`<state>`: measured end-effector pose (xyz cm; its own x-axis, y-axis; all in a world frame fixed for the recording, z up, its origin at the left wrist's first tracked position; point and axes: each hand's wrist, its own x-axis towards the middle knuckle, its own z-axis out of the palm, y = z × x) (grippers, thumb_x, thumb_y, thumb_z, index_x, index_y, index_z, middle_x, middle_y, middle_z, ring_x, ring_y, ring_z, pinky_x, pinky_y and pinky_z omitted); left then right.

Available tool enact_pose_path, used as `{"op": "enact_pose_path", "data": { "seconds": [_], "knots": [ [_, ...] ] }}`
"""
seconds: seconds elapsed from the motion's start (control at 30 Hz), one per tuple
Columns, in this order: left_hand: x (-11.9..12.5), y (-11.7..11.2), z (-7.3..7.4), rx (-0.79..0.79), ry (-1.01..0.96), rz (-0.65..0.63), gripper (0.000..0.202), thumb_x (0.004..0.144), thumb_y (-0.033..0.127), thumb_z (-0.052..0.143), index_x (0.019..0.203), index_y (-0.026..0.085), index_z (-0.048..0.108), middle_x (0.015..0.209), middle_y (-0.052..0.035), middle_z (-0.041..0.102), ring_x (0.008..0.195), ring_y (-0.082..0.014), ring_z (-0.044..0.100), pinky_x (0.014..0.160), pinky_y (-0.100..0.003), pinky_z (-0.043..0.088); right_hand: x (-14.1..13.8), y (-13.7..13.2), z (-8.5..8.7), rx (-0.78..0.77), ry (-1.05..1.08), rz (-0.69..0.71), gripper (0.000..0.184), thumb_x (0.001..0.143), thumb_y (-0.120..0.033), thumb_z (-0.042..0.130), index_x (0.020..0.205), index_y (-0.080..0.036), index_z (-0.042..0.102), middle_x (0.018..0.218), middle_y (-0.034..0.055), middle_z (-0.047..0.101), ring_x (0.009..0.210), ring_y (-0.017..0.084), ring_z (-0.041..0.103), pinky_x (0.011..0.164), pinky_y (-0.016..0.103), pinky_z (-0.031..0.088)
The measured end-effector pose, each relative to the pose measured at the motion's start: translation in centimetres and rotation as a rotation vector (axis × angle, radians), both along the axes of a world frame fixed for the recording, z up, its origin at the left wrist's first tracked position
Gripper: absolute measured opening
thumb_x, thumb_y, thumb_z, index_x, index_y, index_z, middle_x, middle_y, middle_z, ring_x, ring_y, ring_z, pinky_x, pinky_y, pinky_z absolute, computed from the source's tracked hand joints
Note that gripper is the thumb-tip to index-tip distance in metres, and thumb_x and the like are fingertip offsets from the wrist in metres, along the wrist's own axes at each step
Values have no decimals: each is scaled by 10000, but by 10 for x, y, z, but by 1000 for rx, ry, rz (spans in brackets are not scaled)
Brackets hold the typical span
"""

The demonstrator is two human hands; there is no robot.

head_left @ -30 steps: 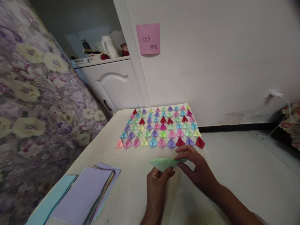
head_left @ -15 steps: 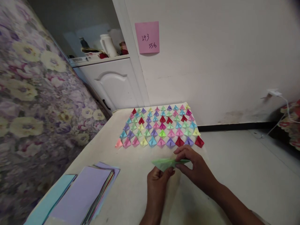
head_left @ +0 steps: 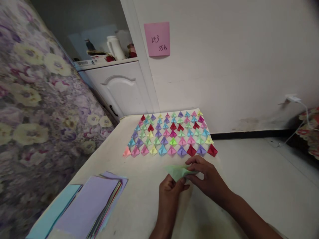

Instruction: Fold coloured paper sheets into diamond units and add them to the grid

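A light green piece of folded paper [head_left: 176,172] is held above the front of the table between both hands. My left hand [head_left: 171,189] pinches its lower edge from below, thumb in front. At the right end, my right hand [head_left: 203,174] grips it between thumb and fingers, which hide that part. Just beyond the hands, rows of small folded paper shapes [head_left: 171,151] in red, pink, blue, purple, green and yellow lie on the pale tabletop [head_left: 109,156].
Left on the table lies a stack of coloured paper sheets [head_left: 86,202], purple on top, beside blue sheets [head_left: 56,210]. Behind stand a white cabinet [head_left: 121,89] and a wall with a pink note [head_left: 157,39]. A flowered curtain [head_left: 37,109] hangs at the left.
The green paper has turned, its left tip now nearer the hands and its face tilted more toward me. My left hand has shifted slightly right.
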<state>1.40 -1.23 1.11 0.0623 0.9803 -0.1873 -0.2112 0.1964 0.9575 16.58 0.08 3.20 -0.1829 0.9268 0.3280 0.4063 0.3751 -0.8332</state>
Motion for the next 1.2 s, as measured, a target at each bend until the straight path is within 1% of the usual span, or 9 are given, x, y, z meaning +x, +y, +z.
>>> {"op": "enact_pose_path", "data": {
  "seconds": [0.1, 0.2, 0.37, 0.53, 0.67, 0.8, 0.97, 1.07, 1.2],
  "knots": [
    [2, 0, -1, -13, -7, -35, 221, 709, 226, 662, 908, 130, 646, 809, -35, 659, 752, -162, 580, 717, -334, 536, 2, 1, -1, -31, -26, -20, 97, 693, -120, 597, 716, -209, 628, 1013, 19, 557, 893, 165, 558, 757, 285, 450],
    [4, 0, -2, -15, -35, -76, 236, 713, 216, 658, 934, 138, 634, 853, -42, 659, 783, -176, 593, 730, -338, 528, 3, 2, -2, -92, -45, -7, 98, 674, -123, 600, 695, -212, 634, 1042, 14, 562, 917, 172, 557, 773, 291, 449],
    [6, -1, -2, -12, -99, -137, 306, 734, 164, 619, 1039, 165, 593, 942, -54, 653, 876, -194, 591, 771, -329, 505, 6, 5, -2, -165, -70, 26, 97, 666, -140, 601, 688, -217, 655, 1062, 12, 568, 946, 185, 553, 793, 301, 447],
    [6, -1, -1, 14, -122, -189, 346, 733, 114, 587, 1073, 176, 574, 1006, -64, 642, 922, -202, 576, 813, -344, 482, 10, 6, -4, -187, -104, 53, 151, 658, -135, 598, 741, -234, 676, 1102, 12, 570, 984, 199, 544, 808, 308, 445],
    [7, -1, 2, 52, -128, -234, 321, 753, 134, 565, 1071, 177, 571, 1046, -74, 629, 955, -212, 569, 848, -352, 458, 12, 6, -6, -203, -174, 76, 197, 659, -168, 620, 814, -265, 694, 1191, 3, 540, 1045, 220, 521, 857, 335, 426],
    [7, 0, 3, 65, -135, -264, 296, 753, 150, 558, 1047, 179, 574, 1047, -76, 628, 951, -219, 571, 835, -352, 458, 15, 6, -6, -210, -254, 127, 231, 672, -209, 631, 878, -287, 698, 1267, -5, 500, 1100, 233, 493, 915, 360, 393],
    [7, 0, 4, 73, -120, -279, 311, 746, 118, 532, 1047, 175, 581, 1059, -79, 625, 980, -219, 561, 842, -338, 446, 16, 5, -5, -237, -268, 168, 335, 674, -223, 627, 1002, -279, 663, 1324, 10, 455, 1181, 240, 428, 956, 364, 369],
    [7, -1, 6, 54, -129, -289, 378, 720, 87, 523, 1081, 185, 579, 1074, -71, 624, 993, -220, 555, 846, -332, 440, 15, 4, -5, -238, -275, 191, 329, 678, -204, 614, 999, -260, 660, 1327, 15, 452, 1184, 235, 428, 962, 356, 366],
    [7, -2, 11, -10, -201, -307, 487, 673, 44, 517, 1133, 197, 564, 1091, -64, 623, 994, -214, 556, 846, -319, 433, 15, 4, -6, -229, -271, 195, 310, 668, -169, 608, 959, -256, 666, 1332, 9, 444, 1186, 234, 426, 968, 359, 363]
  ]
}}
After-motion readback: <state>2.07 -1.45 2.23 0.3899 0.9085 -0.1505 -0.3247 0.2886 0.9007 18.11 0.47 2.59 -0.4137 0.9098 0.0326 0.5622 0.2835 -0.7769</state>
